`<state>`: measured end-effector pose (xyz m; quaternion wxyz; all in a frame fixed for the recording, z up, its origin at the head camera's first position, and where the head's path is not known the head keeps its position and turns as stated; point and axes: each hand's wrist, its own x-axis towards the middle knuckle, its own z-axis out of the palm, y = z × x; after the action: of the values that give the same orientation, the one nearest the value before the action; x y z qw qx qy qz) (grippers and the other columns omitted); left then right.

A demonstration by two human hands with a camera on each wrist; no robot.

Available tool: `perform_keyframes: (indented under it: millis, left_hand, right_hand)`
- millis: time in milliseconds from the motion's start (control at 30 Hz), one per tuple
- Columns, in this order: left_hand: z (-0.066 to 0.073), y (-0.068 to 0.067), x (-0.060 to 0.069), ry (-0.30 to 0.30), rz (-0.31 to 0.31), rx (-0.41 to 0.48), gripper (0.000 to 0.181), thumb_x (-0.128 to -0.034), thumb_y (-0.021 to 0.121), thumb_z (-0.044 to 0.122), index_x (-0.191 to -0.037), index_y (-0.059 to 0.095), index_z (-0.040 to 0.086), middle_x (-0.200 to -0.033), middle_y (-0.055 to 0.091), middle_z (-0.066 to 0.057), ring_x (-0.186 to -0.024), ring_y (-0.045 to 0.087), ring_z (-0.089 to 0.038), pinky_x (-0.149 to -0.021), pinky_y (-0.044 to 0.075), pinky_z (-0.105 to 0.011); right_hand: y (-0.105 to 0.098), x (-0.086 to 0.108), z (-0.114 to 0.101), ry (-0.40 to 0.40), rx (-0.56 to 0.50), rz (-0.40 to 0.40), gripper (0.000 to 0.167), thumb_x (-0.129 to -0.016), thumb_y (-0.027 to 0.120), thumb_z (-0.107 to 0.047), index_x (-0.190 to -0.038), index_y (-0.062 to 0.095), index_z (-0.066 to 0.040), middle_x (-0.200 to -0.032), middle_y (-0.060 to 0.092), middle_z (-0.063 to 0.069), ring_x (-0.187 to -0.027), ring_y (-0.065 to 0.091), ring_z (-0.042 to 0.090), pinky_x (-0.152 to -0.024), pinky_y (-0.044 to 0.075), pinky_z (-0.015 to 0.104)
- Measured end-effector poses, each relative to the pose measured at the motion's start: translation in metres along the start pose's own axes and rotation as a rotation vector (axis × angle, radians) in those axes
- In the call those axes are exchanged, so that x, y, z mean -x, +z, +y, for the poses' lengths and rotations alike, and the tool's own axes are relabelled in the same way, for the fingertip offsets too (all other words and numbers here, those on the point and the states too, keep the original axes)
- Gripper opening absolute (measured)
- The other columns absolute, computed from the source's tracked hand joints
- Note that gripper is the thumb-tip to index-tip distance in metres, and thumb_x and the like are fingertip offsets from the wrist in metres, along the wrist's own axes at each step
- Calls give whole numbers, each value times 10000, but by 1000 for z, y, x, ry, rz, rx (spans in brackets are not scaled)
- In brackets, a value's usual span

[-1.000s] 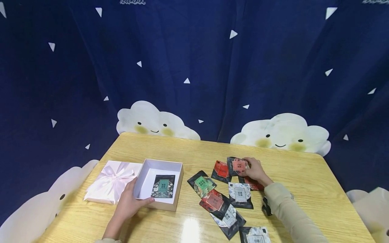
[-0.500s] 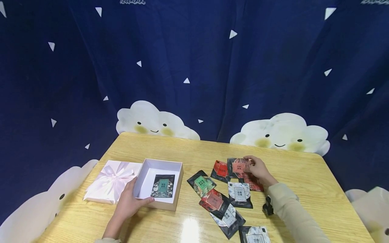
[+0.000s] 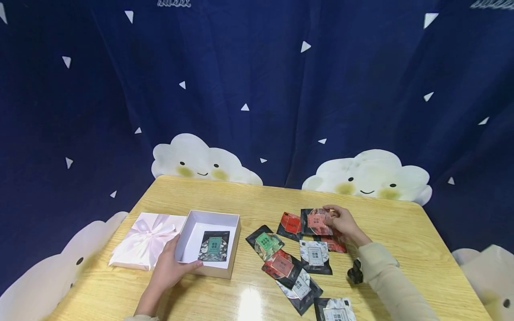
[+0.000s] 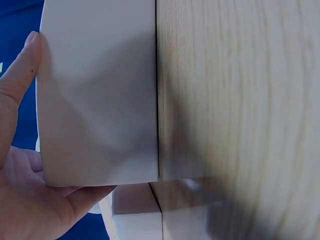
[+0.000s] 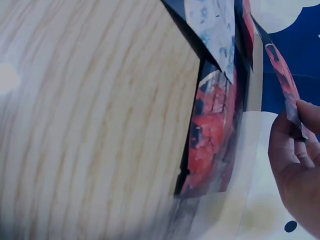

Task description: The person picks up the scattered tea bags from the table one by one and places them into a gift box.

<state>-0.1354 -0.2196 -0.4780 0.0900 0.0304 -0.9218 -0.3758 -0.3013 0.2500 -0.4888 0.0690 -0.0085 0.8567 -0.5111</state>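
My left hand [image 3: 169, 269] grips the near left corner of an open white-lined box [image 3: 236, 245]. Its thumb [image 4: 22, 65] lies over the box's front rim, while the fingers bend round the side. A dark green-labelled tea packet [image 3: 214, 246] lies flat inside. At the right, my right hand [image 3: 346, 224] pinches the right edge of a black-and-red tea packet [image 3: 315, 221], which is raised off the table in the right wrist view. Another red packet [image 5: 212, 135] lies beneath, partly covered.
Several more packets lie on the wooden table, including a green one [image 3: 265, 242], a red one [image 3: 291, 225] and a white one [image 3: 315, 256]. A pink lid with a ribbon bow [image 3: 148, 240] sits left of the box. A small black object [image 3: 355, 273] is near the right sleeve.
My right hand has shifted its hold along the packet's right edge, and the packet now lies more squarely toward the camera. The left hand keeps its place on the box.
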Motion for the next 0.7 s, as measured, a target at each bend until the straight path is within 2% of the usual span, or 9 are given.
perform_keyframes:
  millis: [233,467,700]
  left_hand:
    - [0,0,0,7,4,8,1070,-578,849,340,-1325,270,-163,-1247,379,-369,-1085,451,-476,-902,379,-572]
    - [3,1,2,58,61,-5,1036,-551,860,308,-1289,316,-174,-1195,423,-367,-1024,488,-468,-855,423,-548]
    - [0,0,0,26,21,-4,1046,-582,847,347,-1313,295,-158,-1242,395,-366,-1081,458,-467,-893,390,-564]
  right_hand:
    - [-3,5,-7,-11,-55,-1,492,-816,591,24,-1285,442,19,-890,524,106,-691,468,153,-555,426,246]
    - [-6,12,-19,-41,-137,-12,508,-822,582,42,-1302,415,41,-884,530,101,-622,465,102,-533,443,238]
    - [-7,15,-22,-83,-199,0,514,-817,623,-9,-1294,435,26,-892,568,66,-644,544,82,-568,516,265]
